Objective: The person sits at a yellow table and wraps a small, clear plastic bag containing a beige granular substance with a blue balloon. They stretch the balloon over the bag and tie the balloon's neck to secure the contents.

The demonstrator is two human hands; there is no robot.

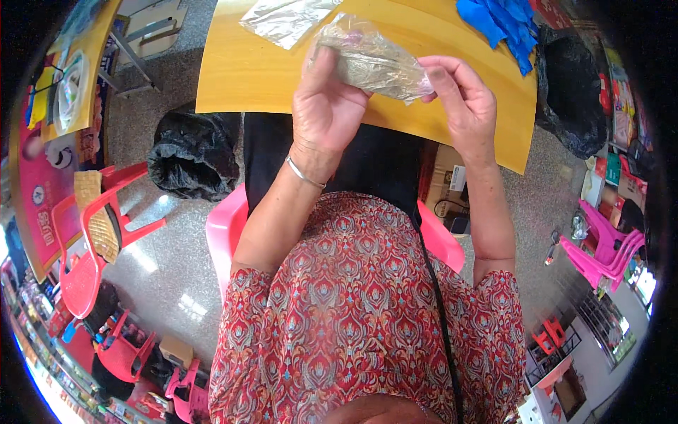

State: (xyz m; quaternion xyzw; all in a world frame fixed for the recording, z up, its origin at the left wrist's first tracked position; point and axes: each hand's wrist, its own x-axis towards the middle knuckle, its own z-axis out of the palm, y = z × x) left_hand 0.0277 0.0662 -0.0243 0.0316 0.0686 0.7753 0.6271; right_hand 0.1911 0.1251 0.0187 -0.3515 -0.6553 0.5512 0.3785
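Observation:
Both of my hands hold a crumpled clear plastic bag up over the near part of the yellow table. My left hand grips its left end, thumb on top and the other fingers behind the film. At the bag's right end, my right hand pinches the edge between thumb and fingers. Whether anything lies inside the bag I cannot tell. Behind it, another clear plastic sheet or bag lies flat on the tabletop.
Blue crumpled pieces lie at the table's far right corner. Black bags stand on the floor at the left and right. A red chair is at the left, pink stacked chairs at the right. A cardboard box sits under the table.

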